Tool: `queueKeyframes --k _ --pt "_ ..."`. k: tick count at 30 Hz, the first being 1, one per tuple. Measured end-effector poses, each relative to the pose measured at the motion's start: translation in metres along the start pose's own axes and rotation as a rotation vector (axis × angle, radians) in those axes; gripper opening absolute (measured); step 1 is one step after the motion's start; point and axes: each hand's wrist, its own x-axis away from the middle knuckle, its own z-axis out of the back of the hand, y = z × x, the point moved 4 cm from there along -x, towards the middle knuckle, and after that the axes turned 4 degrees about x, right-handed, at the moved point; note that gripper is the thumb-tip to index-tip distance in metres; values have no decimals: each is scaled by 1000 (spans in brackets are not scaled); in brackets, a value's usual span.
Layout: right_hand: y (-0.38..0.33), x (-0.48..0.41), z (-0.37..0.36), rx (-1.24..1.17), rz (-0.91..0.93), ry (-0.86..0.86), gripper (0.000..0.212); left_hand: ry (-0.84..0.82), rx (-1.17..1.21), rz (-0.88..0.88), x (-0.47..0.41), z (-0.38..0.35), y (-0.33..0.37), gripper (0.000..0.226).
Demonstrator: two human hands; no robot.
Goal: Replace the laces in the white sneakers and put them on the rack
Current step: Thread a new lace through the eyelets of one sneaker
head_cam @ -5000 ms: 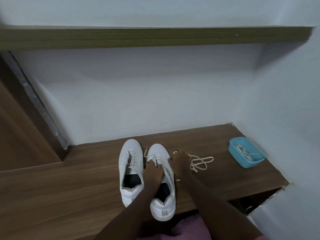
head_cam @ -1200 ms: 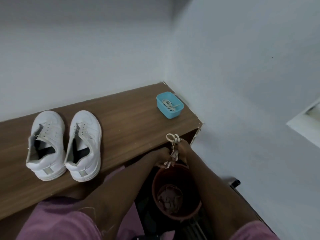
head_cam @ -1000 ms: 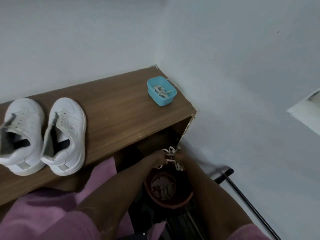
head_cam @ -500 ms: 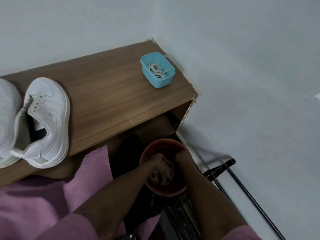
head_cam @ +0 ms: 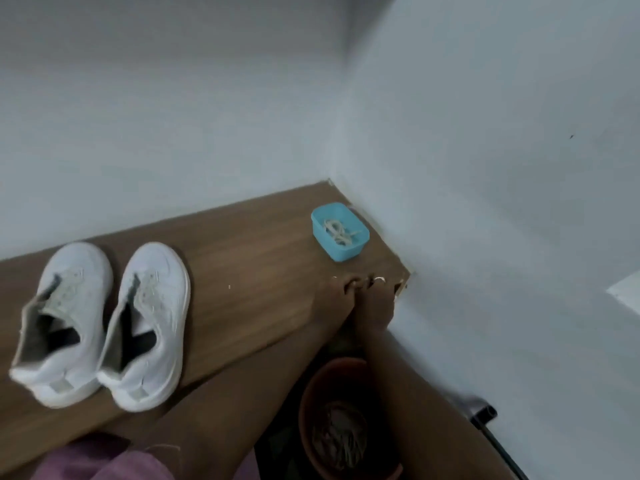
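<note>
Leaving the old laces (head_cam: 341,441) in the bucket (head_cam: 304,403), left hand (head_cam: 333,303) and right hand (head_cam: 378,303) rise, apparently empty and loose-fingered, toward the blue box (head_cam: 341,253).

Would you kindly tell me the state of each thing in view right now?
Sneaker nearer tub, upright, looks unlaced.
Sneaker farther from tub, upright, looks unlaced.
Blue tub, open, laces inside.
Brown bucket, open, tangled scraps inside.
Left hand, open, holding nothing visible.
Right hand, open, holding nothing visible.
</note>
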Motion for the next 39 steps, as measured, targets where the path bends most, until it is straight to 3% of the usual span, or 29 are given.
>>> queueKeyframes --k 3,5,9,13,16,23,27,32,39 --pt "-36 -20 -2 -3 127 -36 26 94 -17 -30 -35 44 14 49" --pt "-54 -31 -8 -24 199 -51 30 60 -140 -29 -57 62 16 60" --pt "-71 -47 -19 143 385 -57 35 -71 -419 -87 -98 64 -6 41" --pt "-67 -58 -30 310 464 58 28 -203 -653 -359 -115 47 -11 42" --pt "-71 -61 -34 381 531 134 20 -184 -865 -484 -119 40 -9 39" --pt "-78 -45 -46 413 718 174 17 -250 -983 -469 -114 58 -17 11" --pt "-97 -21 -56 365 788 114 14 -204 -1007 -423 -98 89 -31 29" --pt "-126 32 -65 378 877 30 12 -192 -992 -360 -60 135 -50 31" --pt "-160 99 -83 437 962 -52 26 -133 -921 -283 -11 189 -84 34"
